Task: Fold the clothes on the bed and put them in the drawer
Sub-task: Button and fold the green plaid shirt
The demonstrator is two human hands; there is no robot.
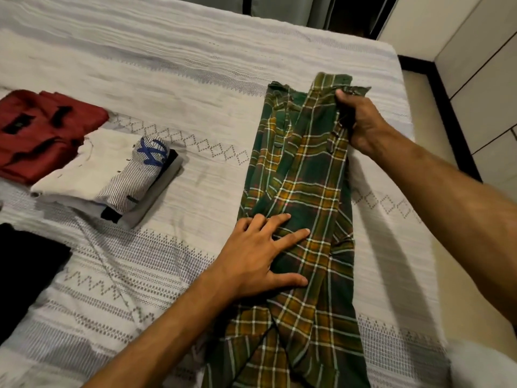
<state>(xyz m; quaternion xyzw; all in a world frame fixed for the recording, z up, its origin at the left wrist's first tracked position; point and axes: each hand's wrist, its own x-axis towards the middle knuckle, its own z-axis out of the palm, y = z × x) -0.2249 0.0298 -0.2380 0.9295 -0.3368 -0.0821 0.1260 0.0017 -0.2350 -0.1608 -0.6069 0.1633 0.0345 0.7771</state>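
A green and yellow plaid shirt (pixel 305 197) lies lengthwise on the white bedspread (pixel 167 88), folded into a long narrow strip. My left hand (pixel 260 256) rests flat on its middle with fingers spread, pressing the cloth down. My right hand (pixel 361 121) grips the shirt's far right edge near the collar, fingers closed on the fabric. At the left sits a folded red garment (pixel 42 130). Beside it is a stack of folded clothes, white on top with a striped piece (pixel 112 172).
A black garment (pixel 25 270) lies at the left edge of the bed. The bed's right edge runs along a tiled floor (pixel 475 289), with pale cupboard or drawer fronts (pixel 481 79) beyond. A dark gap and curtains show past the far edge.
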